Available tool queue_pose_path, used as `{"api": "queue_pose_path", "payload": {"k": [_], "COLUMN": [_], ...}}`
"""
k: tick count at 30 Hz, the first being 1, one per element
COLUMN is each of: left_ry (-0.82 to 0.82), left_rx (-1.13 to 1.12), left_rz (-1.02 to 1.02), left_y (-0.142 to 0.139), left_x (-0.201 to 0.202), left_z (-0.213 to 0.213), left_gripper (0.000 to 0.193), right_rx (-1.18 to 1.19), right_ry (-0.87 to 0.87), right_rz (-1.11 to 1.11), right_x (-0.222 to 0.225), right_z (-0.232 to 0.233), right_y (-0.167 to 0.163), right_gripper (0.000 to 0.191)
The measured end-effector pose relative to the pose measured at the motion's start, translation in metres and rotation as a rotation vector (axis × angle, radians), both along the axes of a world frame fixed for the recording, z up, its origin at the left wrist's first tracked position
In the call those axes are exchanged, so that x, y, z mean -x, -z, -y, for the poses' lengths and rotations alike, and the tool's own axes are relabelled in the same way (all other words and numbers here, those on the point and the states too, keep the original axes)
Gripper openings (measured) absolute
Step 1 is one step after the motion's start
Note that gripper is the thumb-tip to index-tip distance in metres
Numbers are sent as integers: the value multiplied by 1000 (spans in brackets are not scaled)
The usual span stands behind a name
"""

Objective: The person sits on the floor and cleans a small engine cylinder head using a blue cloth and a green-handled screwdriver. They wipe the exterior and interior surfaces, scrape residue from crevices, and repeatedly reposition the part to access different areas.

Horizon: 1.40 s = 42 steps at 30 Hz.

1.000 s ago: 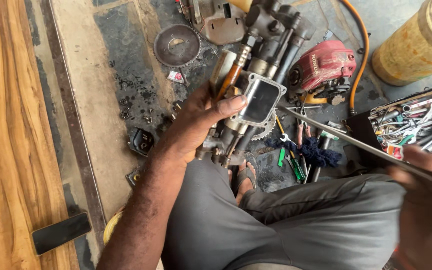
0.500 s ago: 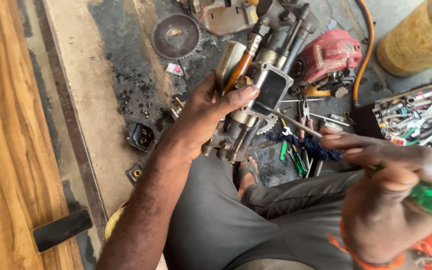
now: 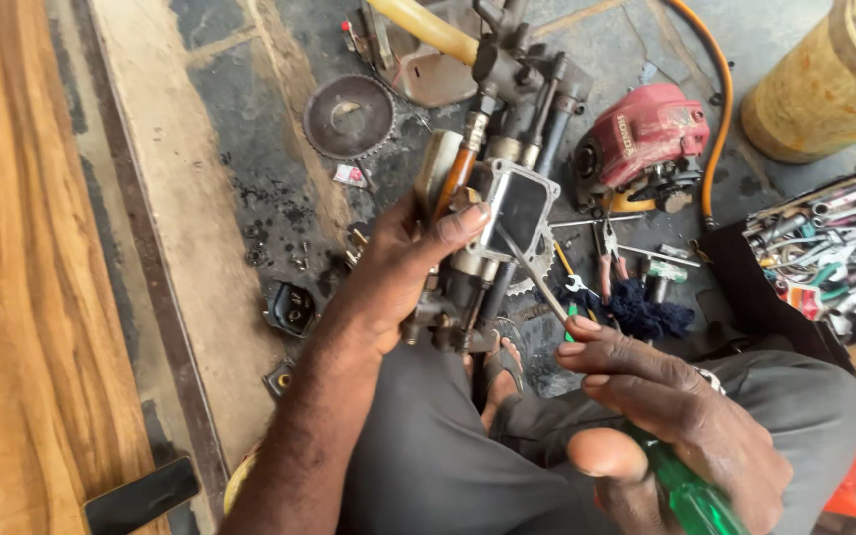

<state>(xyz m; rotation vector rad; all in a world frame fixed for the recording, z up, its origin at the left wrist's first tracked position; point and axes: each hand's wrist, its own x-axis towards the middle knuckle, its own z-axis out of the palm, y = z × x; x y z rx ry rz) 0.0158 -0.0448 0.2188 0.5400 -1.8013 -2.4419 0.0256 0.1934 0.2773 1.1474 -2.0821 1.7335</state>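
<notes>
The greasy metal engine part (image 3: 492, 248) stood upright above the person's knees, its square open port facing up, just over the dark floor (image 3: 250, 129). The left hand (image 3: 398, 272) had its grip wrapped around the part's left side, thumb pressed across the top near the port. The right hand (image 3: 666, 416), lower and to the right, had its grip closed on a green-handled screwdriver (image 3: 691, 495), whose thin shaft ran up and left so that its tip met the port's edge. Around it on the floor lay a toothed sprocket (image 3: 349, 117) to the upper left, a red engine cover (image 3: 646, 134) to the right, an orange hose (image 3: 715, 109), pliers (image 3: 606, 263), and an open toolbox (image 3: 829, 253) full of wrenches.
</notes>
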Motion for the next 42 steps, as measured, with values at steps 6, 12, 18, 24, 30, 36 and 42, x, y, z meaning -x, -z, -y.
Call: {"api": "queue_pose_path", "payload": {"k": [6,12,18,24,30,36,42], "left_ry": [-36,4,55,95,87,100,109], "left_rx": [-24,-8,20,108,-18,35,38], "left_rz": [-27,-93,-46,-39,-48,2,-48], "left_y": [3,4,2,5,5,5,9], "left_x": [0,-1,-2,2,6,4,4], "left_z": [-3,-2,0,-1,-1,-1,-2], "left_gripper": [66,67,75,82,87,82,79], "right_rx": [-157,-144,-204,-156,90,150,47], "right_ry": [153,35,-122,-148,-5,145,49], "right_rz": [-39,-148,-407,-420,-211,92,107], "right_x": [-6,-2,16,31,34,53,56], "right_z": [11,10,-10,-50,-80,-107,-124], "right_y": [-10,-10,-6,2,40,70,70], "right_gripper": [41,33,37,40,45,50,56]}}
